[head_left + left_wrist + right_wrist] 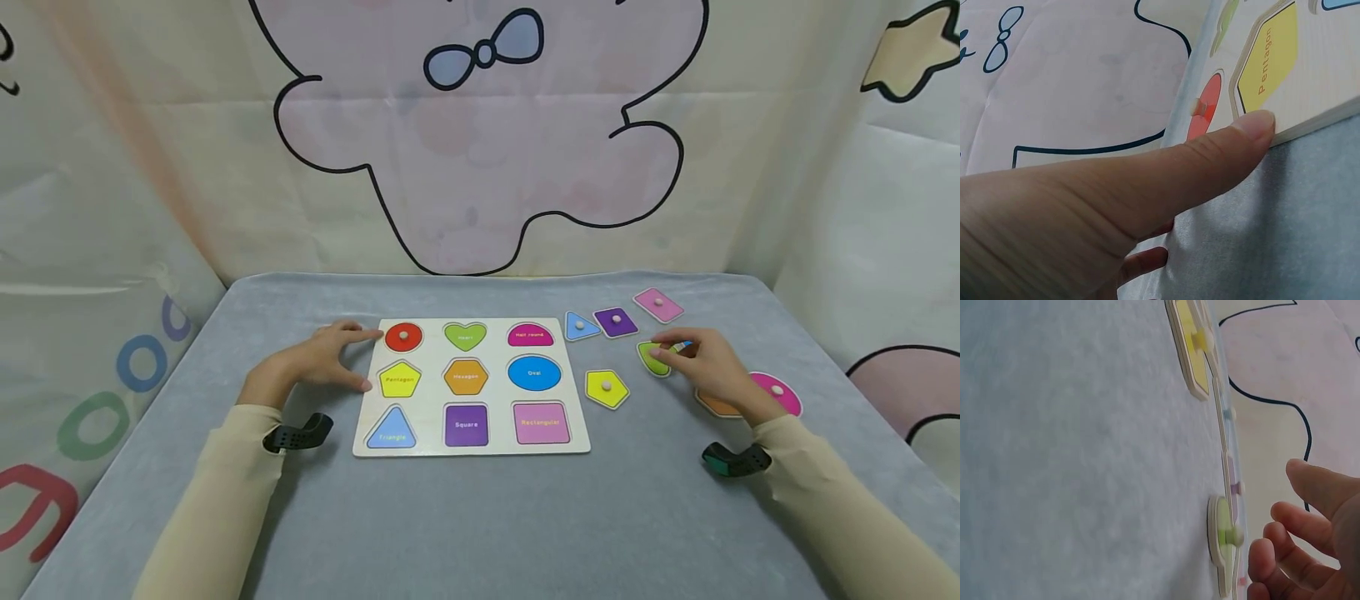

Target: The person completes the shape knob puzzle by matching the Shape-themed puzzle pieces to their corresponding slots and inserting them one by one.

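Note:
A white wooden shape board (427, 408) lies flat on the table, with a knobbed red circle (403, 337) in its top-left place. My left hand (318, 354) rests at the board's left side, fingers fairly straight. The left wrist view shows that thumb (1254, 125) on the board's edge by the pentagon picture. Right of the board my right hand (701, 362) hovers by a green heart piece (654, 360). In the right wrist view, thumb and loosely bent fingers stand apart from its green knob (1232, 535). A blue piece (681, 345) is partly hidden behind the fingers.
More knobbed pieces lie right of the board: a yellow pentagon (607, 389), blue triangle (581, 326), purple square (617, 322) and pink rectangle (658, 305). Under the right wrist are an orange piece (717, 406) and a magenta piece (780, 392), both partly covered.

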A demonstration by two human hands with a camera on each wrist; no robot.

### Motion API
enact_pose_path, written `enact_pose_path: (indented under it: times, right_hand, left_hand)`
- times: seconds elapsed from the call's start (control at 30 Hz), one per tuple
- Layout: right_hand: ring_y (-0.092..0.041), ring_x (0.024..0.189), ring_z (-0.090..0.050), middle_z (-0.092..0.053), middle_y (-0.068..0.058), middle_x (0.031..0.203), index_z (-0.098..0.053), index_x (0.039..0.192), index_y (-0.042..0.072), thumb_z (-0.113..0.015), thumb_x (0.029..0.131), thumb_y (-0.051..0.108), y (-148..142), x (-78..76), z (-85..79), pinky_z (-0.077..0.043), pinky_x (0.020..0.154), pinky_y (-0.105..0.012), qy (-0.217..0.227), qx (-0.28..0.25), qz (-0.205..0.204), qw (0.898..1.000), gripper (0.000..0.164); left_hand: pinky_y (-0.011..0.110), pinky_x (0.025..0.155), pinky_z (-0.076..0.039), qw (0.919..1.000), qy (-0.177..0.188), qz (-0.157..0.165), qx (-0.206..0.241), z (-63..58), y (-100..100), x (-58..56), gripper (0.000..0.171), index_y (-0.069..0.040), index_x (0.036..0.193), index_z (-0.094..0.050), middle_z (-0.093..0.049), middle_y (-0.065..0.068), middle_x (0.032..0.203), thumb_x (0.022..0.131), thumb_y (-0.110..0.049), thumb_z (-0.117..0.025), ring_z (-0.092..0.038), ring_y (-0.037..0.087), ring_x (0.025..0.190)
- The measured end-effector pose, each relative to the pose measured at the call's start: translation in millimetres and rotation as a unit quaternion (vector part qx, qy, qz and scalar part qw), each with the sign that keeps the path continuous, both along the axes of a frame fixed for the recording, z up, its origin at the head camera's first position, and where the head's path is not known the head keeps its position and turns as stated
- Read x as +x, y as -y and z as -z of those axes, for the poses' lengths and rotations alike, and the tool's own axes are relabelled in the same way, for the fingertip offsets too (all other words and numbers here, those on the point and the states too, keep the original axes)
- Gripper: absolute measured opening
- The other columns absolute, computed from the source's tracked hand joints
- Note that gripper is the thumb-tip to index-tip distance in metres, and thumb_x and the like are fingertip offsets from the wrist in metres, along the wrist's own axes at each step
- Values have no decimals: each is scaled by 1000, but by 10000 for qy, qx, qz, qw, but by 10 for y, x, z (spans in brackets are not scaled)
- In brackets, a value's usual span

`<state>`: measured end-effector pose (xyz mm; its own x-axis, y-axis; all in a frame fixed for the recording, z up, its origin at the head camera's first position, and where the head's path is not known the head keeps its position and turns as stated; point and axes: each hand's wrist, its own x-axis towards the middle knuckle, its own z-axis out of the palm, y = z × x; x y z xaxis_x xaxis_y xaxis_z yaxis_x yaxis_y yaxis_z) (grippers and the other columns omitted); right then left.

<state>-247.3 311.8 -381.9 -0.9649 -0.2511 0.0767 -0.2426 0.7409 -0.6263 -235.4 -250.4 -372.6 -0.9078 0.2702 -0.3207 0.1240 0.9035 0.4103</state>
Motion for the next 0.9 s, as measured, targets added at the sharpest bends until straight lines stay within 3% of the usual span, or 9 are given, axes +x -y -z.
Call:
enact_pose_path:
  times: [0.5, 0.73, 0.9]
  right_hand:
    - [-11, 76, -57, -71, -17, 99, -70, 119, -3, -68, 98, 31, -98, -52, 61, -48, 61, -22, 345, -17, 502, 9981, 40]
    - [-23, 95, -52, -66, -14, 101, -67, 121, -5, -72, 94, 39, -19, -63, 73, -44, 69, -23, 619, 264, 814, 9944, 52]
    - [-28, 98, -51, -64, -15, 102, -65, 120, -5, -73, 92, 39, 35, -81, 58, -44, 73, -26, 851, 391, 1108, 9894, 53]
  left_hand:
    - [73, 112, -32, 10000, -44, 43, 19, 51, 18, -44, 97, -18, 157, -37, -25, 27, 161, 77, -44, -86, -26, 51, 142]
    - [74, 112, -31, 10000, -40, 11, -24, 50, 9, -36, 97, -18, 158, -37, -25, 27, 161, 78, -44, -86, -26, 52, 142]
    - [75, 111, -31, 10000, -56, 22, -18, 47, 6, -34, 96, -18, 158, -37, -26, 27, 160, 78, -43, -86, -26, 52, 142]
